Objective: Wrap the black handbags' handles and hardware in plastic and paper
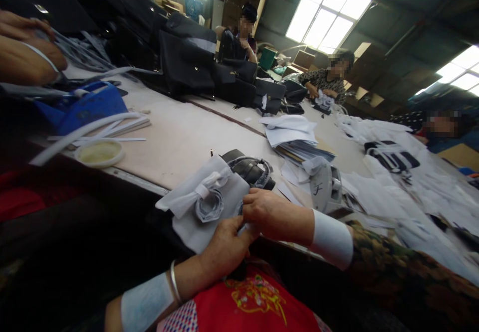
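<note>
A black handbag (pixel 249 168) lies at the table's near edge, its front covered by a white protective sheet (pixel 194 230). Plastic wrapping covers its handle (pixel 266 172), and a wrapped strap (pixel 209 206) is coiled on the sheet under a white band. My left hand (pixel 228 245) is closed around the bag's near right edge. Just beside it, the fingers of my right hand (pixel 271 213) are pinched together at that same edge, almost touching my left thumb. What lies between the right fingertips is hidden.
Several black bags (pixel 187 63) line the table's far side. A blue container (pixel 88 105), white strips and a round lid (pixel 99 152) are at left, near another person's hands (pixel 28 48). Stacked sheets (pixel 292 135), a tape dispenser (pixel 325 187) and white wrapping lie right. Co-workers sit beyond.
</note>
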Demonstrator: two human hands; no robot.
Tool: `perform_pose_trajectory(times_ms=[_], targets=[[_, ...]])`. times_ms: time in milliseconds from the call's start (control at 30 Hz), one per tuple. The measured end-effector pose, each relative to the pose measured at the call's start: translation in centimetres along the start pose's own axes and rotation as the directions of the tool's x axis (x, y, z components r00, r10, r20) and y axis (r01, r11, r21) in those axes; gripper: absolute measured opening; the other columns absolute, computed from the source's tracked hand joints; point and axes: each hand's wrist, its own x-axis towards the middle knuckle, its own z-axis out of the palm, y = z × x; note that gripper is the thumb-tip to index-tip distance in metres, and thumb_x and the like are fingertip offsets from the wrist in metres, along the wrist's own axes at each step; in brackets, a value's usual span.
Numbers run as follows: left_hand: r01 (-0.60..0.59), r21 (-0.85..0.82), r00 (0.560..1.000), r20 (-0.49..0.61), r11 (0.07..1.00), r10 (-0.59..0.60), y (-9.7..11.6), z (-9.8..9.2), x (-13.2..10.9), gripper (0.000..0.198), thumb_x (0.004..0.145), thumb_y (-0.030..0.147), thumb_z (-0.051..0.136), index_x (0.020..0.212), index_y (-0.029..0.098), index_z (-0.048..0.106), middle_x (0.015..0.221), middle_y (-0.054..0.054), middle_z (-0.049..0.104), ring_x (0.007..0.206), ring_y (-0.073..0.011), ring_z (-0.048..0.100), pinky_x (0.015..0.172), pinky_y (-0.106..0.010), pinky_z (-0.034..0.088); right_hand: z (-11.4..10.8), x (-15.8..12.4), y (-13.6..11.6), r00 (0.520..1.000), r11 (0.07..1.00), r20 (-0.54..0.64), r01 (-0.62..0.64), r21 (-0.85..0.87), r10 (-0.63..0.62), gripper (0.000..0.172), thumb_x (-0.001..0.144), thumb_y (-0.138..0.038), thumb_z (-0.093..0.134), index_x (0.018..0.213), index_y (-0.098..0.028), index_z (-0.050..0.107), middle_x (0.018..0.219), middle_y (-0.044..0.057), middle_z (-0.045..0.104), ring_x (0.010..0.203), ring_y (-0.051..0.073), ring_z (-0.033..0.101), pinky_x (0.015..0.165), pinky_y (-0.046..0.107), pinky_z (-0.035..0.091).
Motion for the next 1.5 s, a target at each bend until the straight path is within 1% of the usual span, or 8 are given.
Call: perform_pose_trajectory(times_ms=[100,300,633,833,1000,1233,1367,1500], targets=[[0.011,-0.019,0.998,0.058,1.000,-0.010,0.3,-0.2,-0.2,0.042,0.090,0.056,0.053,0.078,0.017,0.062,0.051,0.003,0.054,0.047,-0.0119,0.046,0.046,-0.023,0.034,0.1,-0.4,0.1,0.999,1.000,-0.035,-0.003,0.029,0.004,0.008,0.082,-0.018,0.067,0.076,-0.012,0.066,0.077,0.006,0.064,0.070,0.016,0.050,0.074,0.032,0.041],[0.022,0.004,1.000,-0.001,1.000,-0.022,0.5,-0.4,-0.2,0.046,0.088,0.060,0.055,0.069,0.018,0.060,0.050,0.002,0.054,0.047,-0.0125,0.047,0.046,-0.023,0.034,-1.1,-0.8,0.3,0.996,0.989,-0.073,-0.041,0.141,0.051,0.008,0.084,-0.011,0.065,0.076,-0.013,0.065,0.078,0.006,0.062,0.069,0.014,0.050,0.066,0.027,0.040],[0.073,-0.027,0.997,0.028,0.997,-0.073,-0.1,-0.4,0.3,0.045,0.086,0.060,0.057,0.069,0.018,0.057,0.047,0.002,0.053,0.039,-0.0108,0.043,0.038,-0.022,0.028,-0.5,0.1,-0.4,0.997,0.997,-0.041,-0.065,0.052,0.067,0.006,0.077,-0.016,0.069,0.073,-0.013,0.065,0.077,0.006,0.061,0.069,0.016,0.049,0.066,0.030,0.039],[0.099,-0.047,0.995,0.032,0.994,-0.098,-0.6,-0.6,0.5,0.045,0.082,0.061,0.061,0.070,0.018,0.057,0.046,0.003,0.054,0.036,-0.0100,0.043,0.035,-0.020,0.027,1.0,-0.6,-0.2,0.986,1.000,-0.165,0.004,0.007,-0.003,0.007,0.079,-0.014,0.065,0.072,-0.015,0.063,0.076,0.005,0.060,0.069,0.016,0.048,0.068,0.031,0.038],[0.135,-0.066,0.991,0.029,0.989,-0.134,-0.3,-0.6,0.4,0.045,0.082,0.060,0.060,0.068,0.018,0.056,0.045,0.003,0.053,0.035,-0.0090,0.042,0.035,-0.020,0.027,1.1,-1.0,0.0,0.993,0.999,-0.119,0.031,0.045,-0.025,0.010,0.081,-0.012,0.065,0.072,-0.015,0.062,0.076,0.004,0.060,0.071,0.016,0.049,0.070,0.031,0.038],[0.110,-0.097,0.993,0.043,0.989,-0.106,-0.1,-0.7,0.5,0.049,0.077,0.066,0.063,0.070,0.018,0.056,0.045,0.003,0.054,0.034,-0.0086,0.041,0.034,-0.019,0.026,1.8,-1.4,-1.1,0.992,0.994,-0.127,-0.004,-0.111,-0.010,0.011,0.089,-0.017,0.058,0.081,-0.013,0.064,0.081,0.008,0.059,0.073,0.020,0.046,0.067,0.035,0.037],[0.114,-0.128,0.992,0.062,0.985,-0.107,0.1,-0.7,0.4,0.049,0.077,0.066,0.063,0.071,0.018,0.055,0.045,0.003,0.055,0.034,-0.0091,0.044,0.035,-0.018,0.028,2.6,-1.8,-1.2,0.976,0.987,-0.215,0.011,-0.161,-0.046,0.018,0.094,-0.021,0.053,0.081,-0.013,0.063,0.080,0.009,0.058,0.072,0.021,0.044,0.062,0.035,0.033],[0.131,-0.125,0.991,0.056,0.984,-0.124,0.0,-0.7,0.5,0.046,0.076,0.063,0.065,0.073,0.018,0.055,0.046,0.003,0.056,0.035,-0.0097,0.045,0.036,-0.019,0.031,3.3,-2.5,-1.3,0.950,0.994,-0.312,-0.030,-0.103,-0.004,0.020,0.094,-0.024,0.053,0.078,-0.014,0.061,0.078,0.008,0.058,0.069,0.019,0.044,0.061,0.034,0.033]])
